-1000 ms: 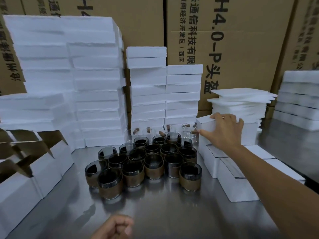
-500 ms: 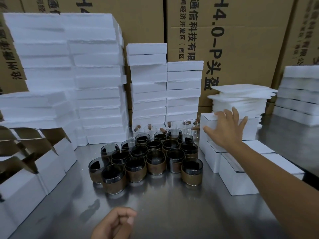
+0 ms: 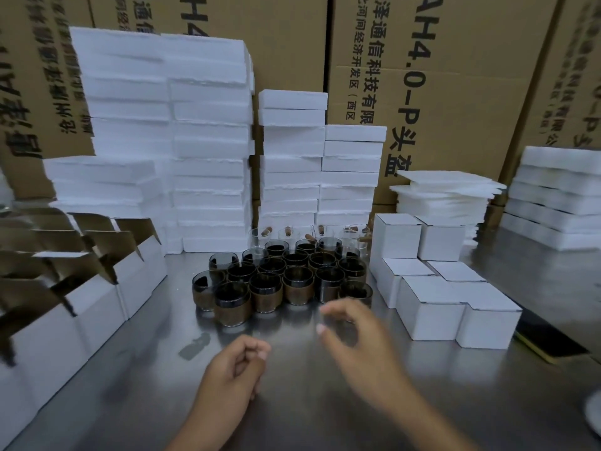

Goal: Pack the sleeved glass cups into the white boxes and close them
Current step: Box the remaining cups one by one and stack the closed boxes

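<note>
Fingers (image 3: 338, 309) curled, empty, above table (image 3: 292, 402)

One head-worn wide-angle camera looks forward and down across the bench (image 3: 292, 402) from close above, facing the cardboard cartons (image 3: 455, 92) behind.

steel table (image 3: 309, 402) bears cups (image 3: 283, 278), white boxes (image 3: 448, 288), foam stacks (image 3: 208, 157).
</note>
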